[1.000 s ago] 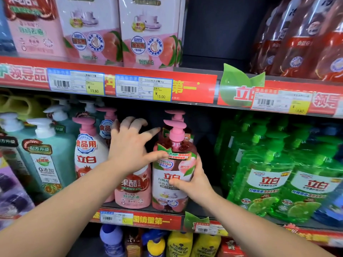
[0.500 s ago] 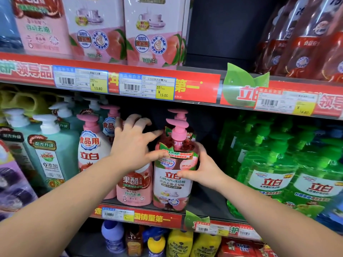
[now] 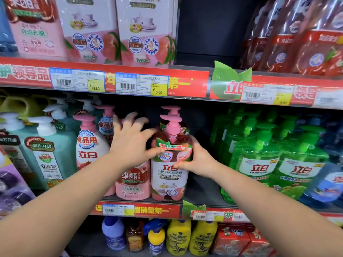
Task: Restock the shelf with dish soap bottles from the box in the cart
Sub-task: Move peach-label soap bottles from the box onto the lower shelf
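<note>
We pinched the upright peach dish soap bottle (image 3: 169, 164) with our right hand (image 3: 199, 161) on the shelf (image 3: 202, 193); our left hand (image 3: 132, 143) lay spread, thumb touching its label.

This was a shop aisle. The shelf edges (image 3: 104, 78) carried red strips with barcode price tags (image 3: 142, 86) showing 13.60 and 15.00, and many identical green soap bottles (image 3: 259, 156) stood in rows facing out.
</note>
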Demonstrator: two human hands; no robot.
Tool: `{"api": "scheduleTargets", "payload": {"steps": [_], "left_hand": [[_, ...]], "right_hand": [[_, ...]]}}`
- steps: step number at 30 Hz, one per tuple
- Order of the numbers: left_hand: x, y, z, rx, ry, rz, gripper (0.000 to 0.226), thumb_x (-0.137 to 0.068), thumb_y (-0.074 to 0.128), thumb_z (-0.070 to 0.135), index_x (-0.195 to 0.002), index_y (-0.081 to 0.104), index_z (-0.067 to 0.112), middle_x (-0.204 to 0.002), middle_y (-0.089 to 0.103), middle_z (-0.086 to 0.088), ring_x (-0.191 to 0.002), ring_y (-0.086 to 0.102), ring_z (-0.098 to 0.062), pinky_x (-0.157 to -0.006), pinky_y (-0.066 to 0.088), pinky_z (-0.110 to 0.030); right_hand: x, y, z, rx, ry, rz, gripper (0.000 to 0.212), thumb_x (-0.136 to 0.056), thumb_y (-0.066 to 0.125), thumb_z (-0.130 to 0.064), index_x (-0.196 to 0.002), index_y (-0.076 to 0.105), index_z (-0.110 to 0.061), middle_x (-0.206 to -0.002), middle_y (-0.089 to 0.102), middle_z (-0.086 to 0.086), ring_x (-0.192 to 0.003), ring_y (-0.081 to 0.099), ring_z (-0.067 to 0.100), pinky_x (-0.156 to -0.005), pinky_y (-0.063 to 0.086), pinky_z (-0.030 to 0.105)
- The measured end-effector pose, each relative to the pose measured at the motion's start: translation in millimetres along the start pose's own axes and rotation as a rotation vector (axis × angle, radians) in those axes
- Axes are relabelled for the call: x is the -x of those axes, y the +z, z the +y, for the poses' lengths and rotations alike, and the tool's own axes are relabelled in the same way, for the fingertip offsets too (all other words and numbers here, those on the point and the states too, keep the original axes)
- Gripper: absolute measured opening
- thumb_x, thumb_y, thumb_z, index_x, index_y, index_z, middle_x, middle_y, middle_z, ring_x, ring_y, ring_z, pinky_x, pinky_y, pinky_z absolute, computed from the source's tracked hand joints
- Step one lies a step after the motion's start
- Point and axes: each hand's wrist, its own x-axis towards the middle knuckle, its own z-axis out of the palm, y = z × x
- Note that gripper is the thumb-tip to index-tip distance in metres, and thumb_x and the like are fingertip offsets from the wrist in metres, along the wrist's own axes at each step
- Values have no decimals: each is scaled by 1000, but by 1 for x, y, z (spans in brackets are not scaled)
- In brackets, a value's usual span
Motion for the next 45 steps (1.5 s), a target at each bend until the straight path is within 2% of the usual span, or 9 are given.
{"api": "scheduleTargets", "payload": {"steps": [3,6,9,14,17,19,30,40,45], "left_hand": [[1,-10,10,95,-52,9,81,-63,40,72,-120,61,17,-124,56,-15,-126,40,-41,-94,28,-73],[3,-19,31,132,17,68,74,-68,44,64,-118,58,12,-122,57,-15,-121,42,-36,-94,35,-69],[4,-27,58,180,136,115,64,-72,46,58,-112,61,11,-115,60,-14,-112,46,-32,-90,45,-53],[7,-32,125,248,252,-55,60,-74,48,55,-110,65,10,-108,63,-11,-98,60,-35,-80,50,-43],[18,-38,190,275,284,-215,65,-84,50,58,-135,45,17,-136,46,-6,-126,42,-29,-101,35,-40],[30,-47,242,308,351,-269,68,-86,47,60,-140,37,19,-142,39,-4,-132,34,-26,-107,29,-39],[163,-157,518,589,710,-465,66,-83,48,63,-134,40,22,-135,43,-1,-127,39,-25,-105,34,-40],[237,-215,648,584,913,-542,75,-83,49,62,-143,29,23,-142,40,-4,-132,37,-27,-108,32,-42],[246,-211,704,568,961,-589,63,-83,51,61,-132,40,24,-135,44,-3,-128,40,-27,-105,35,-44]], "right_hand": [[11,-4,-10,116,-31,37,110,-66,84,-27,-150,13,-18,-134,50,7,-123,52,19,-106,42,34],[30,-16,-19,354,-70,64,102,-78,73,-40,-152,7,-17,-145,35,10,-135,37,24,-111,32,33],[51,-32,-16,639,-124,117,86,-85,62,-49,-151,18,-16,-151,30,10,-140,31,27,-114,29,37],[123,-74,8,912,9,133,73,-90,50,-52,-150,20,-24,-155,23,3,-142,25,25,-116,24,44],[193,-107,33,940,203,193,73,-89,49,-55,-149,21,-24,-154,25,1,-142,25,23,-116,23,44],[253,-130,48,948,339,239,75,-88,50,-56,-150,21,-24,-154,25,1,-142,25,23,-114,24,44],[600,-200,71,912,958,357,71,-89,51,-51,-149,21,-27,-155,23,1,-143,21,25,-113,20,50],[739,-215,73,868,1087,430,69,-89,51,-50,-147,24,-26,-150,32,3,-141,26,27,-114,22,52],[765,-230,99,862,1119,410,71,-89,51,-50,-149,20,-27,-153,28,4,-144,19,29,-116,16,55]]}}
